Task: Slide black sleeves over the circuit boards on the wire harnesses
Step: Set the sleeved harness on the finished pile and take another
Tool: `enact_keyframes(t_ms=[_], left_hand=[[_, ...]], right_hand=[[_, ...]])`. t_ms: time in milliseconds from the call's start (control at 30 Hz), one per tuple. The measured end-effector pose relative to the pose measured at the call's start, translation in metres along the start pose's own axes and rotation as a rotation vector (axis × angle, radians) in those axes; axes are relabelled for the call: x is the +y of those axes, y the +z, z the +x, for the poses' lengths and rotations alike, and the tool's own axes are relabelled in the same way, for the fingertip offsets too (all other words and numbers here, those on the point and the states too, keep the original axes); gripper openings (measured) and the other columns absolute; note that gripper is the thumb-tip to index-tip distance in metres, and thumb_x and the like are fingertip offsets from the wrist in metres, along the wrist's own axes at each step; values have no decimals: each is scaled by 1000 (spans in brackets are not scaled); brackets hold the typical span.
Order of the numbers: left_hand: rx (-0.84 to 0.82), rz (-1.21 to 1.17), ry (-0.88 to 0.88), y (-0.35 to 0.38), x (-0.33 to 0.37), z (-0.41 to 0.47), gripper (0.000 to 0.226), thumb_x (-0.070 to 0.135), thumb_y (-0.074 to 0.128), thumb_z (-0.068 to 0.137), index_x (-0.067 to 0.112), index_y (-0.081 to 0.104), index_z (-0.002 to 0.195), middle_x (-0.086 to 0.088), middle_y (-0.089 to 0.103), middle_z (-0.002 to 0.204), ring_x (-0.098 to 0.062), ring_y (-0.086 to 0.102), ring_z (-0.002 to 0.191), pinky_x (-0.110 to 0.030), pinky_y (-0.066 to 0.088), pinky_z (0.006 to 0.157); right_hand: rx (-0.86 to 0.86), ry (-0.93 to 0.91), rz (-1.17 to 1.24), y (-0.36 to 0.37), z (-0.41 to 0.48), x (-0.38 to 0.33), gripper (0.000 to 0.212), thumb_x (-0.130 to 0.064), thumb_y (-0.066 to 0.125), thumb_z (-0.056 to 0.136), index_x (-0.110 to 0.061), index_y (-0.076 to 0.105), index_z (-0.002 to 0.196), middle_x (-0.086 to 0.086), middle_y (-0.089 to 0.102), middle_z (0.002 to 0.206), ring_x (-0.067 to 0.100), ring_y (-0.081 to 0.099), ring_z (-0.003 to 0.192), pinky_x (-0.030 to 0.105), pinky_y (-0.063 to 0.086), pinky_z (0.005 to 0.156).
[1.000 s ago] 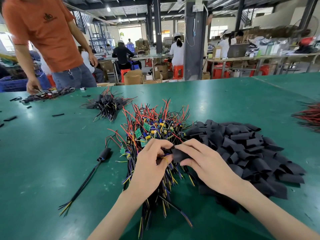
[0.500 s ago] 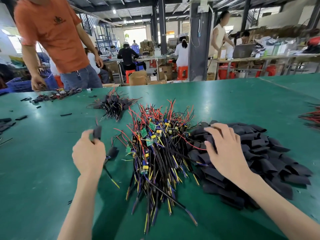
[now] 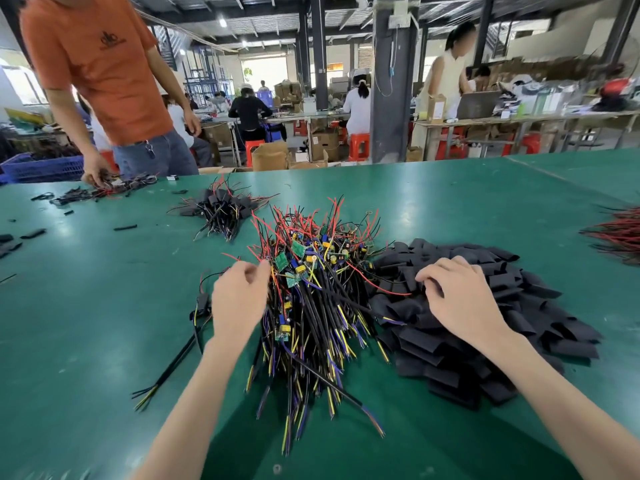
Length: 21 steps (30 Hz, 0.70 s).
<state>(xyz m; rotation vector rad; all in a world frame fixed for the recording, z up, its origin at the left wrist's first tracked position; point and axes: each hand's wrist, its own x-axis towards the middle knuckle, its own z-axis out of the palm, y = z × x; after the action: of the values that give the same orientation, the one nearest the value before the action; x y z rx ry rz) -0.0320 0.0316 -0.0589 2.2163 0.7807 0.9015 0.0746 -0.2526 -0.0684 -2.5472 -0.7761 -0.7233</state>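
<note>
The left hand (image 3: 239,303) is at the left edge of the harness pile (image 3: 311,306). Its fingers are loosely curled, with the fingertips against the red wires beside a green board (image 3: 281,261). We cannot tell whether it pinches a wire or only touches the pile. The right hand (image 3: 464,303) lies on the sleeve pile (image 3: 519,317), fingers bent down onto the black sleeves. We cannot tell whether a sleeve sits between thumb and fingers.

We judge the step in hand to be the pick: one harness for the left hand, one sleeve for the right. No board is lifted clear and no sleeve is raised off its pile.

The harness pile sits mid-worktop (image 3: 104,323) and touches the sleeve pile on its right. The boards cluster at the far end, with the loose wire ends toward us. One sleeved harness (image 3: 202,303) lies just left of the left hand.

The next move, as we judge it, calls for three things:
1. Separate a single harness, drawing it by the board end so that tangled neighbours do not follow.
2. Pinch one flat sleeve and open its mouth.
3. Bring the two together and feed the board in.
</note>
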Motion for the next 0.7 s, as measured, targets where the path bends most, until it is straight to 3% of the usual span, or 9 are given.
enact_keyframes(t_ms=[200,333,433,500,600,700], left_hand=[[35,59,5,22,24,-13,40,55,57,85,16,51,95,1,59,79,-24,52,80,-31,37,66],[-47,72,-98,18,34,-7,54,63,63,76,16,48,99,0,51,84,-22,45,81,-29,34,69],[-4,87,-26,19,43,-8,53,59,66,76,15,48,99,0,54,83,-23,48,83,-31,38,69],[26,66,74,23,52,-7,41,50,60,85,13,52,100,-4,60,90,-25,52,92,-35,44,76],[-53,10,51,29,68,1,39,47,47,93,12,57,108,-9,65,105,-29,55,101,-40,46,90],[78,203,168,37,79,-1,46,54,50,89,14,56,111,-9,60,112,-29,49,108,-40,37,93]], right_hand=[[-186,14,9,-3,2,9,19,-22,60,84,-24,65,103,-2,55,99,21,50,102,34,35,87],[-339,13,-42,2,1,10,34,-36,56,87,-31,53,120,-3,47,113,19,43,115,35,33,95],[-391,26,-24,5,1,11,35,-36,54,89,-32,51,124,-3,47,117,20,42,118,35,32,97],[-400,28,7,6,1,11,33,-35,54,89,-32,53,122,-4,50,114,20,42,115,35,33,98],[-413,24,57,7,1,12,27,-33,54,88,-32,57,115,-7,55,107,18,43,111,35,34,97],[-414,19,78,9,1,13,24,-33,53,89,-32,58,113,-9,57,105,17,43,111,35,33,95]])
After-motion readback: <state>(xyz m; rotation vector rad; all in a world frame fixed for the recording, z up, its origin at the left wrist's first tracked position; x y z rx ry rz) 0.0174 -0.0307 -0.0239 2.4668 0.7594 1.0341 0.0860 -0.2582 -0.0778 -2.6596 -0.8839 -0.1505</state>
